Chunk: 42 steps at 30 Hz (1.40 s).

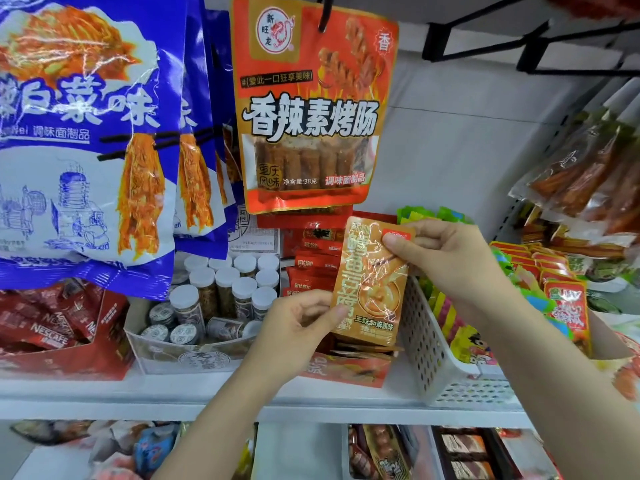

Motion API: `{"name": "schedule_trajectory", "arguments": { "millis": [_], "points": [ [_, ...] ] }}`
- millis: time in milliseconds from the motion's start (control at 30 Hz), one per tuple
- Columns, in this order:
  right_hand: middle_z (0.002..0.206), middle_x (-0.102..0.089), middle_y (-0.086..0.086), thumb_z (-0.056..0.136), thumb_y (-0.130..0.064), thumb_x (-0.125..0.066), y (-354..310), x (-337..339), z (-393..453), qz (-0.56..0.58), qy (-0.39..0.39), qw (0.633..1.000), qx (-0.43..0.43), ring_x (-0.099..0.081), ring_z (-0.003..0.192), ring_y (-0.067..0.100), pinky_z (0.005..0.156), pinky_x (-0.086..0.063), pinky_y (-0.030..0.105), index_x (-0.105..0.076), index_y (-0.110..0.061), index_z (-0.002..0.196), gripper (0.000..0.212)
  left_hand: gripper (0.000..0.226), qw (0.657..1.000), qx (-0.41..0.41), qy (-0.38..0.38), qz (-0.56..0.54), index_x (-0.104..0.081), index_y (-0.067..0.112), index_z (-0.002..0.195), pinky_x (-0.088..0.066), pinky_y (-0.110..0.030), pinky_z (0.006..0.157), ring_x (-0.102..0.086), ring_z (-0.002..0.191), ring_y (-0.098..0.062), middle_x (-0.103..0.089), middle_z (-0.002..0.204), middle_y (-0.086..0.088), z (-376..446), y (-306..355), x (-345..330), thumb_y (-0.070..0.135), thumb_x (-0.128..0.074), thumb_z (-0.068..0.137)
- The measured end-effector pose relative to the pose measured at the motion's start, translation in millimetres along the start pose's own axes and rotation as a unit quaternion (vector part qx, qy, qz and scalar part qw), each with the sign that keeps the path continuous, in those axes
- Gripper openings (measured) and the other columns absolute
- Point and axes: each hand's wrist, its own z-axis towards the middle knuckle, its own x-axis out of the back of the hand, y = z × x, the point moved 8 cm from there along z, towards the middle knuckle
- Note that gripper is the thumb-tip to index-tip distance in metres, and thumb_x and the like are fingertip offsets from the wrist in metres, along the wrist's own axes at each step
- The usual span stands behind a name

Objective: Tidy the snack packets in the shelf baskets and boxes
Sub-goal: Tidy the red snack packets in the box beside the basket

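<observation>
Both forearms reach up from 6 o'clock; the left hand (298, 323) pinches the packet (370, 282) at its 7 o'clock edge. The right hand (446, 254) pinches its 1 o'clock corner; the packet stands nearly upright above the red box (346, 370).

A white shelf (173, 393) carries a white perforated basket (436, 358); left of the basket sit a red box (346, 370), a jar box (180, 355), and a Nescafé box (69, 362).

Location type: retail shop, snack aisle. Indicators: a white metal shelf (242, 393) stocked with multiples of identical goods; large blue printed snack bags (86, 133) and an orange-red sausage-snack packet (311, 109) hanging from black display hooks (485, 39); a white perforated plastic basket (436, 351) and a red cardboard display box (346, 372) filled with packets; small white-capped jars (225, 289) grouped in an open carton.
</observation>
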Motion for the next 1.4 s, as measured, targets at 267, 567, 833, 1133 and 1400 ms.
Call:
{"name": "schedule_trajectory", "arguments": {
  "millis": [267, 567, 833, 1133, 1400],
  "points": [
    [0.08, -0.076, 0.006, 0.075, -0.02, -0.069, -0.6, -7.6, 3.7, 0.133, -0.07, 0.989, -0.017, -0.072, 0.071, 0.013, 0.064, -0.057, 0.02, -0.071, -0.009, 0.092, 0.02, 0.055, 0.967, 0.098, -0.042, -0.232, -0.075, 0.022, 0.107, -0.054, -0.023, 0.084, -0.067, 0.108, -0.017, -0.072, 0.114, -0.006, 3.6, 0.0, -7.9, 0.06, -0.04, 0.089],
    [0.104, -0.073, 0.015, 0.082, -0.025, -0.064, -8.9, -3.8, 5.6, 0.217, -0.09, 0.972, 0.005, -0.07, 0.085, 0.015, 0.071, -0.058, 0.024, -0.068, -0.004, 0.103, 0.03, 0.027, 0.899, 0.126, -0.103, -0.406, -0.078, 0.012, 0.094, -0.054, -0.022, 0.064, -0.066, 0.067, -0.009, -0.071, 0.081, -0.004, 7.8, 18.5, -45.1, 0.022, -0.08, 0.07],
    [0.095, -0.076, 0.012, 0.075, -0.03, -0.07, 3.8, 19.7, 0.1, 0.071, -0.068, 0.995, -0.014, -0.073, 0.093, 0.023, 0.079, -0.06, 0.033, -0.074, -0.007, 0.098, 0.033, 0.025, 0.993, 0.019, 0.094, -0.073, -0.076, 0.027, 0.081, -0.051, -0.014, 0.068, -0.069, 0.077, -0.009, -0.075, 0.083, 0.003, 11.4, 16.6, -5.9, 0.043, -0.077, 0.063],
    [0.09, -0.074, 0.005, 0.086, -0.019, -0.06, 2.2, 13.5, 1.8, 0.165, -0.084, 0.982, -0.028, -0.07, 0.082, 0.015, 0.075, -0.058, 0.027, -0.072, -0.01, 0.094, 0.017, 0.058, 0.955, 0.098, -0.048, -0.275, -0.08, 0.018, 0.087, -0.057, -0.024, 0.076, -0.072, 0.088, -0.012, -0.076, 0.094, -0.004, 15.6, 14.4, -29.1, 0.07, -0.057, 0.075],
    [0.096, -0.075, 0.005, 0.085, -0.013, -0.055, 7.8, -20.4, 0.2, 0.247, -0.179, 0.951, -0.053, -0.072, 0.092, 0.015, 0.085, -0.058, 0.034, -0.078, -0.017, 0.091, 0.025, 0.027, 0.904, 0.167, -0.174, -0.353, -0.078, 0.009, 0.096, -0.055, -0.021, 0.061, -0.067, 0.063, -0.01, -0.072, 0.078, -0.003, 5.2, 16.3, -62.6, 0.026, -0.076, 0.076]
  ]
}}
